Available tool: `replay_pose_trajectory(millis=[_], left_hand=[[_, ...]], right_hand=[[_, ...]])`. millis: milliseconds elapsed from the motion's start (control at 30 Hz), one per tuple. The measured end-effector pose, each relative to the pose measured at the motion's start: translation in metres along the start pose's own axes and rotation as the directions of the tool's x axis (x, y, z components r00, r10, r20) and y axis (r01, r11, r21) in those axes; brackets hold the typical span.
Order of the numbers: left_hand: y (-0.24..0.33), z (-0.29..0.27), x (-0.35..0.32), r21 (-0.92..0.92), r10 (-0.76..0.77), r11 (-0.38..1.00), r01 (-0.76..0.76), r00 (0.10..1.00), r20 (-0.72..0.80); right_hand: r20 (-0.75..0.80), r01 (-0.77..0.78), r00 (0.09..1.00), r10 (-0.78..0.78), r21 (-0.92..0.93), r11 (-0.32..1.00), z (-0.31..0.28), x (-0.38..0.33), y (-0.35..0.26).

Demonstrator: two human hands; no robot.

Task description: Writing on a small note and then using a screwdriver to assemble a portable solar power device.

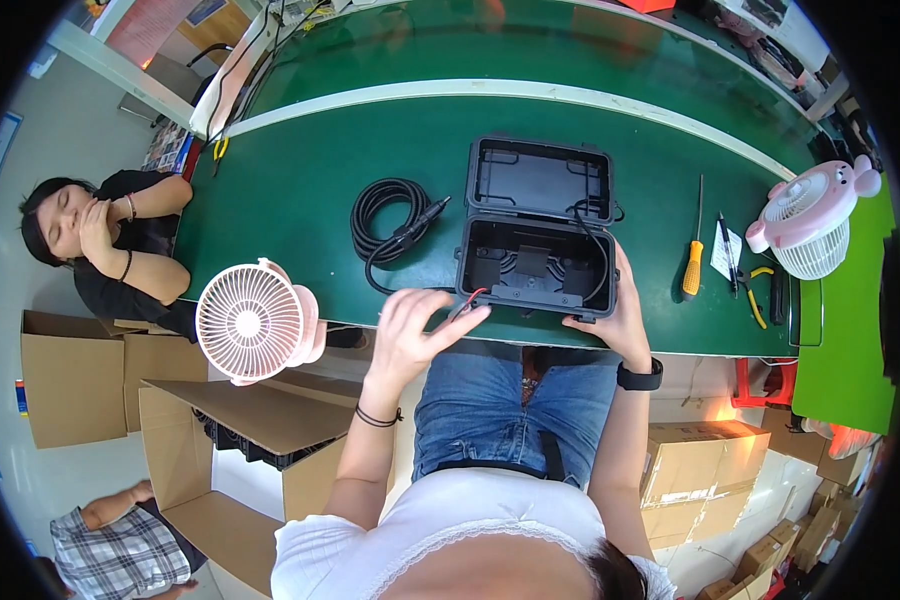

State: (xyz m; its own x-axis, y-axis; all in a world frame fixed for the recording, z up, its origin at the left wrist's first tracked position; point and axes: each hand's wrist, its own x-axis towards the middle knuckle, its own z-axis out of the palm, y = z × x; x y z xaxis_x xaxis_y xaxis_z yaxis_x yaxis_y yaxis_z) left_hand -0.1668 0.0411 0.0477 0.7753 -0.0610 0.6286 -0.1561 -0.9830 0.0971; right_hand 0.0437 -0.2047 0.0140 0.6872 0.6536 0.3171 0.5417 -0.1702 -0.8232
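An open black plastic box (490, 255) lies at the table's near edge, its lid (540, 180) swung back away from me. Inside are a dark bracket and a thin black cable at the right. My right hand (620, 310) grips the box's right side and near right corner. At the near left corner, my left hand (415, 325) pinches the end of a cable, where thin red and dark wires (472, 300) stick up. A coiled black cable (380, 220) with a plug lies left of the box, and its tail runs toward my left hand.
At the left table edge stands a pink fan (252, 320); another pink fan (808, 215) is at the right. A yellow screwdriver (692, 265), a pen (728, 255) and yellow-handled pliers (755, 300) lie right of the box. A person (120, 240) leans on the left end. Cartons (215, 450) stand below.
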Motion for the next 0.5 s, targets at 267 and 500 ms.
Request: replay_pose_trajectory(millis=[267, 500], left_hand=[[0.030, 0.013, -0.008, -0.349, -0.403, 0.810, 0.471, 0.880, 0.252], [0.010, -0.024, 0.012, -0.868, -0.424, -0.364, 0.337, 0.770, 0.477]], right_hand=[[-0.012, -0.006, 1.000, 0.006, -0.025, 1.000, 0.003, -0.005, 0.003], [0.021, 0.000, 1.000, 0.000, 0.018, 1.000, 0.001, -0.003, 0.007]])
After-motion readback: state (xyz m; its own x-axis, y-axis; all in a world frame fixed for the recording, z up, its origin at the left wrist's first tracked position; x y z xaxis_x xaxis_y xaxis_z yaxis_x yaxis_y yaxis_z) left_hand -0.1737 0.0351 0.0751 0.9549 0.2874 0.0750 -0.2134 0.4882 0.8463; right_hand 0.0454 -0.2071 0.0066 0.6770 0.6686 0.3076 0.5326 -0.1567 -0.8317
